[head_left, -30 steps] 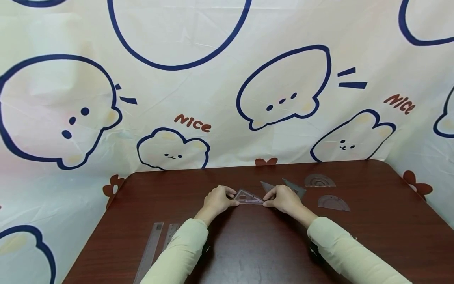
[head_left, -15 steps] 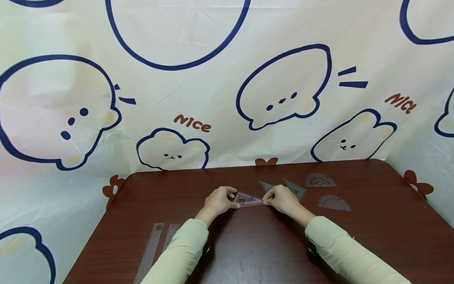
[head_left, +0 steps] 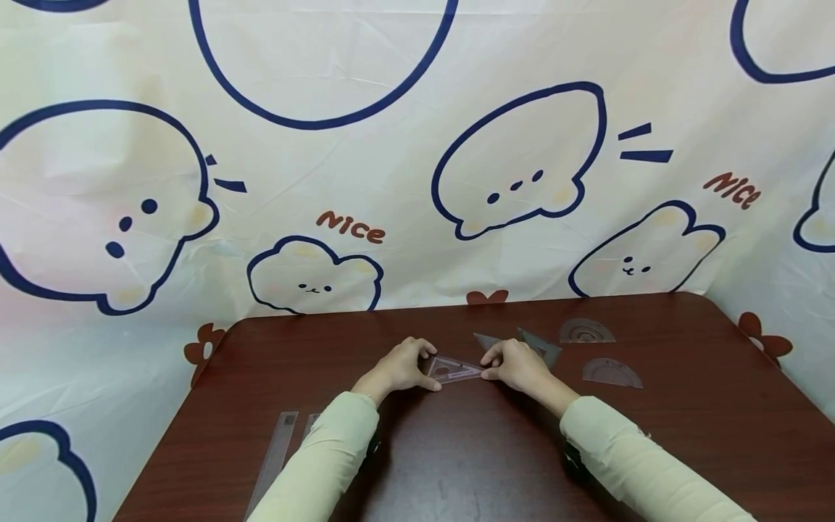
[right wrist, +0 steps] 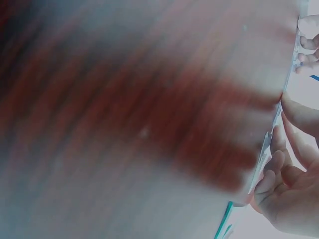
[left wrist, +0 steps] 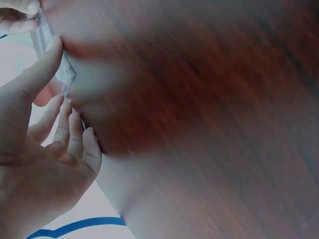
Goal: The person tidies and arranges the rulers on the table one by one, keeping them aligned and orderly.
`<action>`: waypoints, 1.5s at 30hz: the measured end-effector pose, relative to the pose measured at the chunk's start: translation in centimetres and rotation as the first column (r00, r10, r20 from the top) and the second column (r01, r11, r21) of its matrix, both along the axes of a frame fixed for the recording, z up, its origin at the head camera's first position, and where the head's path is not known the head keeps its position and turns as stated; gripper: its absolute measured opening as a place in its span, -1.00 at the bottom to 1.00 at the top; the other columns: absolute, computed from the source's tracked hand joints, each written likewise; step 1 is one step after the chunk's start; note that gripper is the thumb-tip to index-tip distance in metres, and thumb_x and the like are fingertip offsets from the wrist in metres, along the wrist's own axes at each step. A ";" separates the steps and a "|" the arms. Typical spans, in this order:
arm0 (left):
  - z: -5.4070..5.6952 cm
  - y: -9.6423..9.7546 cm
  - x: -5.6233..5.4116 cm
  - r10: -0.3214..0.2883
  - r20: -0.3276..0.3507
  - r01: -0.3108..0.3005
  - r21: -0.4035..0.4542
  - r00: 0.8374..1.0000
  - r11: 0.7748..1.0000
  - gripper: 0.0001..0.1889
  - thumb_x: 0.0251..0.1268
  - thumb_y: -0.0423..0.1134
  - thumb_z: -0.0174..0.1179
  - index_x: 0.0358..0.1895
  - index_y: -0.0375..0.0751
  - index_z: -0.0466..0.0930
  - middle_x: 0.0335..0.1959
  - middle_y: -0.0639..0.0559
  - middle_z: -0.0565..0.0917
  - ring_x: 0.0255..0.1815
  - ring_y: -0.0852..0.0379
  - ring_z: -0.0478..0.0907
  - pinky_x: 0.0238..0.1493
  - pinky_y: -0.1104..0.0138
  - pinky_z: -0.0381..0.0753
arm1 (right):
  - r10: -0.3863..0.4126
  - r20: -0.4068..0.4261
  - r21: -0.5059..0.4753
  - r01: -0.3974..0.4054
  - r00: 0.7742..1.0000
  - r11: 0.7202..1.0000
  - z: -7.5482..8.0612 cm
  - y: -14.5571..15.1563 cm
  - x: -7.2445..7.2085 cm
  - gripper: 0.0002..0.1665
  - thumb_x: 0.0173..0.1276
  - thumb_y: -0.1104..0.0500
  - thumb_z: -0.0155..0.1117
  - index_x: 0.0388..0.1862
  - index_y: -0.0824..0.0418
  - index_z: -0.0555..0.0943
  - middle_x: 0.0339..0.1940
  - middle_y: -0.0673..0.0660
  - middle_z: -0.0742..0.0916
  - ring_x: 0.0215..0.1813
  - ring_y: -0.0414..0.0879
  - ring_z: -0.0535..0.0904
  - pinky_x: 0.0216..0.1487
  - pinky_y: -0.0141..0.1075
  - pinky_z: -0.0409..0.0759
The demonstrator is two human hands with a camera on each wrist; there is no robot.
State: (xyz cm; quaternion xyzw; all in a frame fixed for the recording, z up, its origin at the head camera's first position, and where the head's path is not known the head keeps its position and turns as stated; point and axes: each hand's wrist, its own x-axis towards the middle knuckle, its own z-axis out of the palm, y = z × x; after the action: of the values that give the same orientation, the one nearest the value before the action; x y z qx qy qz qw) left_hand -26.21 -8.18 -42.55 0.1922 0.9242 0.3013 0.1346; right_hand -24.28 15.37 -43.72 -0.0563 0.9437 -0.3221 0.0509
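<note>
In the head view a clear triangular set square (head_left: 451,371) lies on the brown table between the two hands. The left hand (head_left: 396,368) is at its wide left side, thumb by the near corner and fingers by the far one. The left wrist view shows that hand's thumb and fingers (left wrist: 64,122) spread apart and fairly straight, touching the set square's edges. At the narrow right tip, the right hand (head_left: 518,366) pinches it between thumb and fingers. Part of the right hand's hold is hidden in the right wrist view, where its outer fingers (right wrist: 271,172) are curled.
Just beyond the right hand lie two more set squares, a grey one (head_left: 485,340) and a greenish one (head_left: 543,346), partly covered. Two clear protractors (head_left: 612,373) lie farther right. Two rulers (head_left: 275,453) lie at the left, partly under the sleeve. A printed cloth (head_left: 404,174) hangs behind the table.
The set square has turned slightly and its left end has come nearer the person. The left thumb has moved away from the fingers, widening the gap. The right hand has barely moved.
</note>
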 end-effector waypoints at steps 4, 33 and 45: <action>0.0 0.0 0.0 0.003 -0.006 -0.003 0.008 1.000 1.000 -0.39 -0.04 -0.20 0.59 0.11 -0.25 0.55 -0.05 -0.09 0.50 -0.01 -0.05 0.49 0.08 0.11 0.48 | -0.004 0.005 0.003 0.004 1.000 1.000 0.0 0.1 0.0 -0.87 0.17 0.16 0.54 -0.30 0.12 0.77 -0.45 -0.05 0.64 -0.38 -0.17 0.51 -0.34 -0.27 0.46; 0.3 0.1 0.3 -0.002 -0.042 0.002 0.004 0.999 1.000 -0.44 -0.02 -0.22 0.58 0.00 -0.21 0.44 -0.19 0.06 0.60 -0.26 0.16 0.52 -0.11 0.17 0.48 | 0.004 0.004 0.007 -0.004 1.000 1.000 0.0 0.1 0.0 -0.87 0.19 0.17 0.53 -0.29 0.13 0.77 -0.47 -0.05 0.64 -0.41 -0.16 0.50 -0.37 -0.27 0.44; -0.3 -0.1 0.2 0.048 0.010 -0.049 0.117 0.999 0.992 -0.62 0.12 -0.34 0.47 -0.03 -0.26 0.52 -0.33 0.03 0.63 -0.32 0.13 0.55 -0.11 0.18 0.53 | 0.009 -0.004 -0.011 -0.009 1.000 1.000 0.1 0.0 0.2 -0.94 0.20 0.20 0.51 -0.41 0.09 0.75 -0.48 -0.09 0.67 -0.38 -0.19 0.54 -0.31 -0.23 0.51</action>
State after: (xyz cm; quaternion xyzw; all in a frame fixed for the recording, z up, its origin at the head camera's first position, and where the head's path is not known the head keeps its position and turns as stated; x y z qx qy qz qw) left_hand -26.06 -8.31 -42.89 0.1763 0.9087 0.3591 0.1192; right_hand -24.04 15.38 -43.63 -0.0616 0.9417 -0.3270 0.0503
